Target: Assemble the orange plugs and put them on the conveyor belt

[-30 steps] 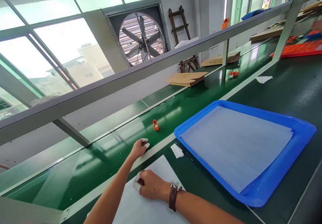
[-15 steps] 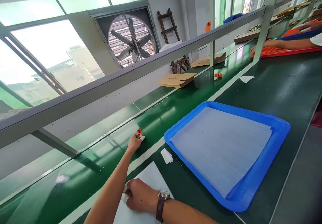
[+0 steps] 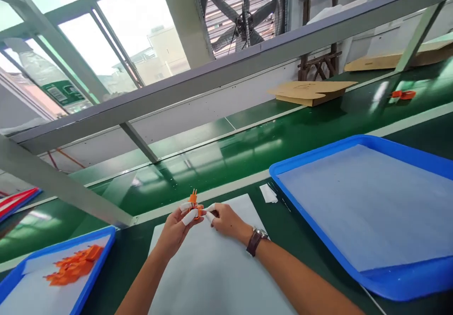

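Note:
My left hand (image 3: 174, 232) grips an orange power plug (image 3: 193, 198) between thumb and fingers, its metal prongs pointing up. White covers wrap some of my fingertips. Close against the plug's right side is my right hand (image 3: 230, 221), its fingers curled in a pinch; whatever lies between them is hidden. A watch (image 3: 256, 240) with a dark strap is on my right wrist. Both hands are over a large white sheet (image 3: 215, 272) on the dark green bench.
A blue tray (image 3: 108, 246) at left holds a pile of orange plugs (image 3: 76, 265) on paper. At right stands a larger blue tray (image 3: 318, 230) lined with white paper (image 3: 382, 202). White scraps (image 3: 268, 194) lie beside it. Beyond the bench runs a green belt (image 3: 247, 157); a cardboard box (image 3: 311, 93) sits behind.
My left hand has come back from the green belt with the orange plug, and it now meets my right hand above the white sheet. The view has swung left, showing the left tray.

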